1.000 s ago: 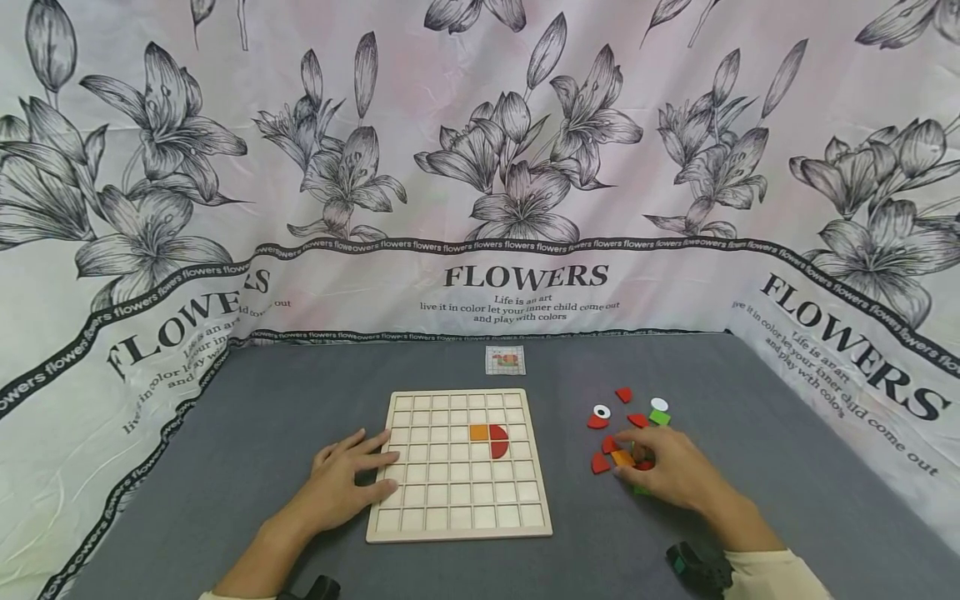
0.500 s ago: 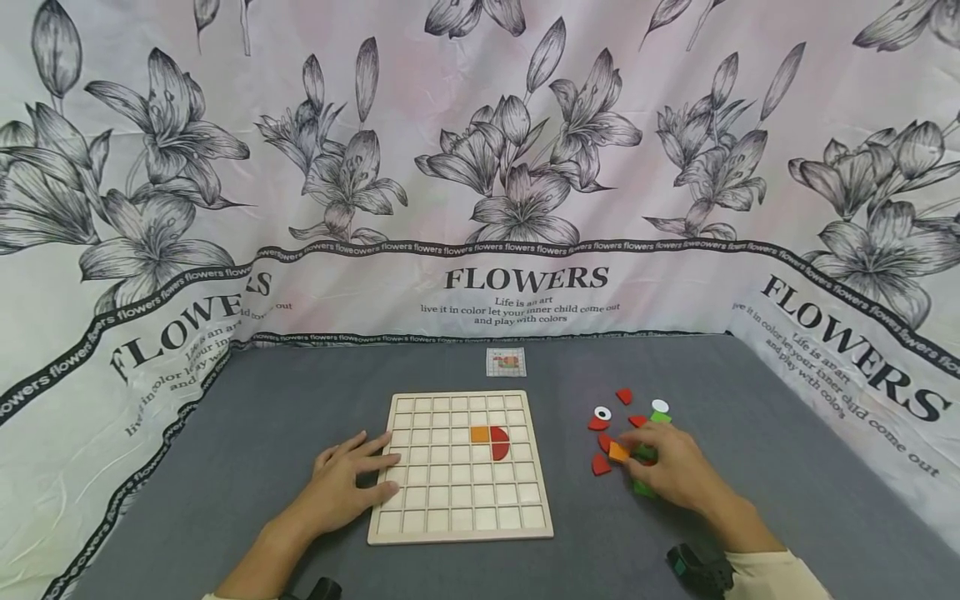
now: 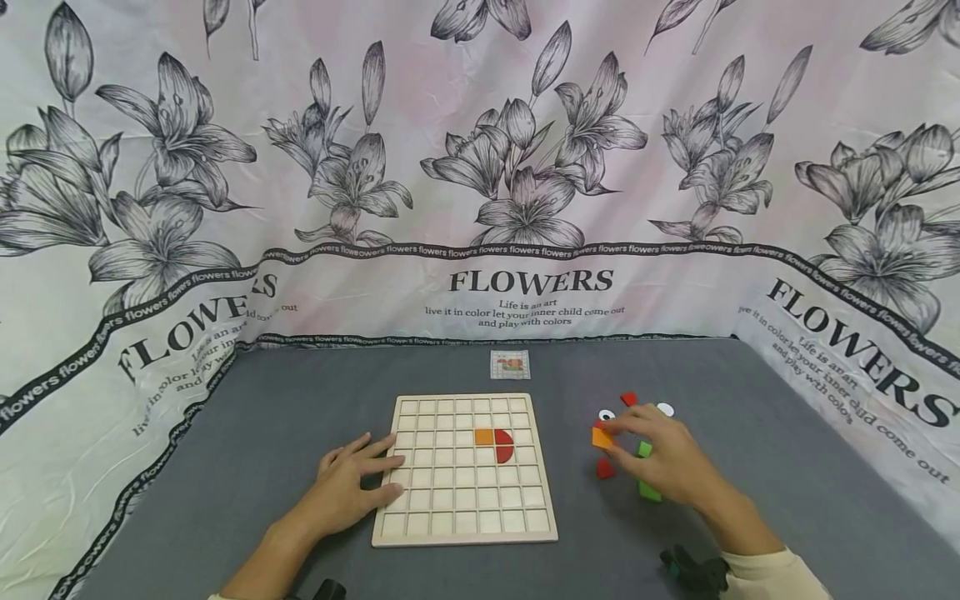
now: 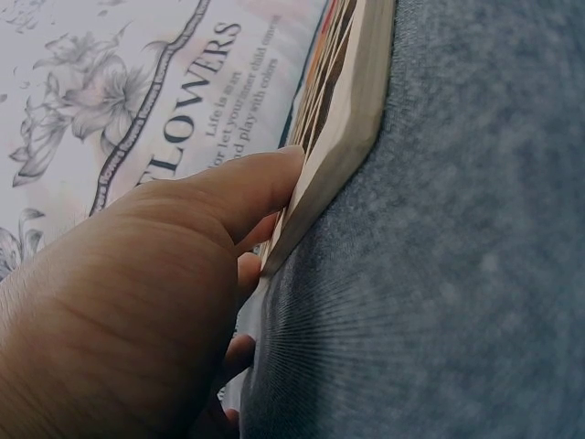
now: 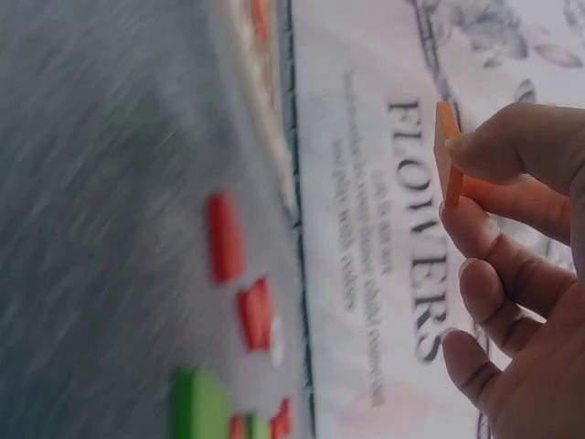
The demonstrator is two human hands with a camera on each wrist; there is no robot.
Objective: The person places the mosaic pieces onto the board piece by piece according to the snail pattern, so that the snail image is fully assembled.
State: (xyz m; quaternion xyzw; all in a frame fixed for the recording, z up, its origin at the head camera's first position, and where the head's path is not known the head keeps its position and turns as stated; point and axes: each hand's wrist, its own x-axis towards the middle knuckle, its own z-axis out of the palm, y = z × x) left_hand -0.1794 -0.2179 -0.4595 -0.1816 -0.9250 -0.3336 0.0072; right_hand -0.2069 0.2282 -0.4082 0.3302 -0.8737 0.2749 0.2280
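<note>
Between thumb and fingertips, my right hand [image 3: 663, 454] pinches an orange square tile [image 3: 602, 438], lifted over the loose pieces; the right wrist view shows the tile [image 5: 448, 154] edge-on. My left hand [image 3: 347, 482] rests at the left edge of a wooden grid board [image 3: 450, 500], fingers spread and fairly straight, thumb on the rim. In the left wrist view the thumb touches the board's edge [image 4: 343, 128]. Set in the board are one orange square [image 3: 484, 437] and red quarter-round pieces [image 3: 504, 454] forming a half circle.
Loose pieces lie right of the board: red ones [image 3: 605, 469], green ones [image 3: 649, 491], a white disc [image 3: 665, 409] and a black-and-white eye disc [image 3: 607, 415]. Some are hidden by the right hand. A small picture card [image 3: 510, 364] lies behind the board on the grey tabletop [image 3: 300, 375].
My right hand has picked the orange square tile out of the loose pieces and raised it, shifting slightly left and away from me. The left hand stays at the board's edge.
</note>
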